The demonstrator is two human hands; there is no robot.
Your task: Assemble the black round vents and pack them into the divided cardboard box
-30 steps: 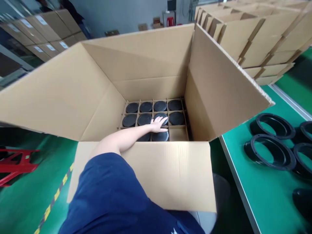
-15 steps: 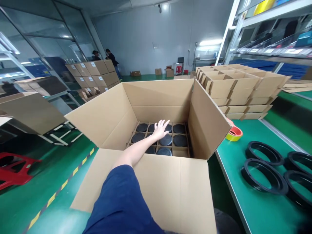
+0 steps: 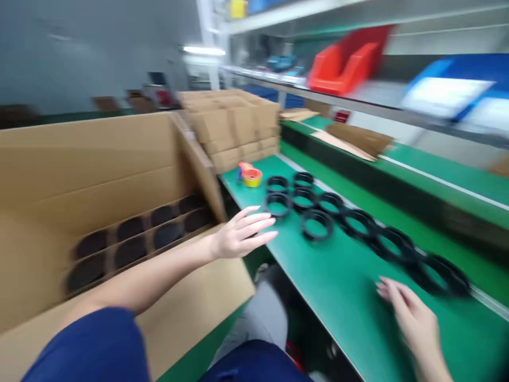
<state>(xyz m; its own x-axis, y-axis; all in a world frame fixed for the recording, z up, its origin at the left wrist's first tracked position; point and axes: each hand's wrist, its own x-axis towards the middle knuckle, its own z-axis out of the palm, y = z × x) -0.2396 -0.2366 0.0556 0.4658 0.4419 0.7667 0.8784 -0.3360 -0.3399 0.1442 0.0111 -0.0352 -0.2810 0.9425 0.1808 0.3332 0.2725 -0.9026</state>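
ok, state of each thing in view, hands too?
Left hand: empty, fingers spread
Right hand: over table, fingers bent, nothing visible in it
Large brown cardboard box: open
Black round pieces: in box, between cardboard dividers
Black plastic-looking rings: on table, holes up
Green-topped table: partly covered
Brown cardboard stack: piled on table

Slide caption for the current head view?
Left hand between open carton and green bench; right hand over bench near black rings.
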